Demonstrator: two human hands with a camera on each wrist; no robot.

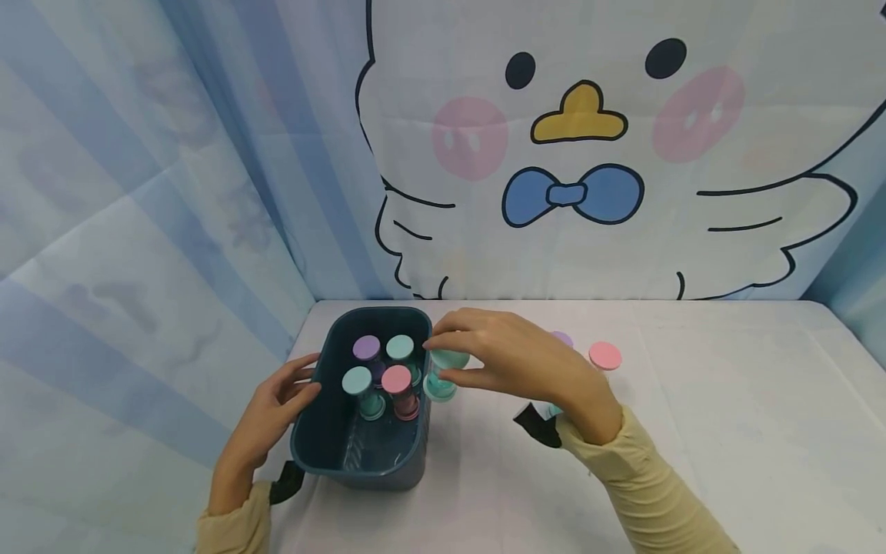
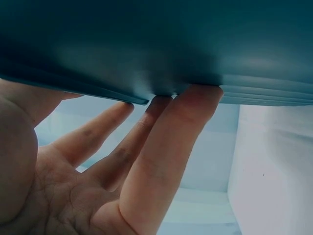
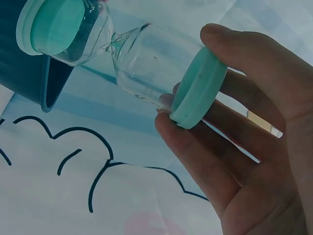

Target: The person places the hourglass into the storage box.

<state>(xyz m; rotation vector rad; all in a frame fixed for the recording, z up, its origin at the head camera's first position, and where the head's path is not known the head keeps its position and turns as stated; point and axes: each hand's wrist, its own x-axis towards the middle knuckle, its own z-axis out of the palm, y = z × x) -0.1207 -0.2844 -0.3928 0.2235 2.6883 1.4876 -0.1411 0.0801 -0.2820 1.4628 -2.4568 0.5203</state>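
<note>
A tan left sleeve point(image 1: 235, 531) and a tan right sleeve point(image 1: 651, 485) come in at the bottom, each with a black strap at the wrist. Just ahead stands a dark blue bin point(image 1: 394, 481) on the white table point(image 1: 747, 431). The left hand point(image 1: 263, 415) rests at the bin's left side, fingers spread and fairly straight, fingertips touching the outer wall.

The right hand point(image 1: 512, 358) pinches a mint-capped hourglass point(image 3: 139, 63) by one cap, between thumb and fingers. That hourglass is at the bin's right rim; whether it touches the rim I cannot tell.

Inside the bin, caps up, are a pink-capped hourglass point(image 1: 398, 380), two more mint-capped hourglasses point(image 1: 358, 382) and a purple-capped hourglass point(image 1: 367, 348).

Past the right forearm, a second pink cap point(image 1: 605, 355) and a second purple cap point(image 1: 564, 338) show, the purple one partly hidden. Behind everything hangs a cloth point(image 1: 581, 261) printed with a cartoon bird in a blue bow tie.
</note>
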